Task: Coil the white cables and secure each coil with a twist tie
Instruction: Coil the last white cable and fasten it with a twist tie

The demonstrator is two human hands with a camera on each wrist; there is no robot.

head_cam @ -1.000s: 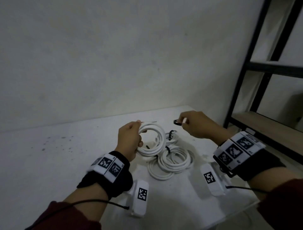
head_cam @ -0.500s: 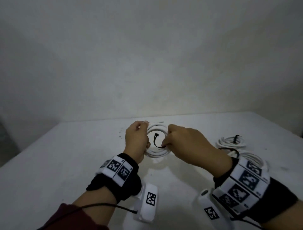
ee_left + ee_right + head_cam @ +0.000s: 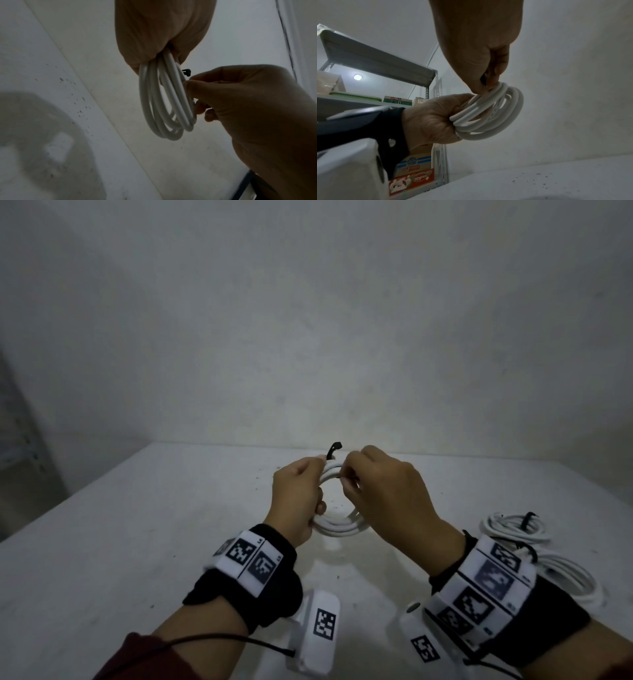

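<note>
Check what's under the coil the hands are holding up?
Beneath the white cable coil is bare, speckled table carrying only its shadow. The left hand grips it; the right hand pinches a black twist tie. The wrists hide the nearer tabletop.

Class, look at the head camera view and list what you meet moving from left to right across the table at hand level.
left hand → black twist tie → right hand → tied white coils lying on the table
</note>
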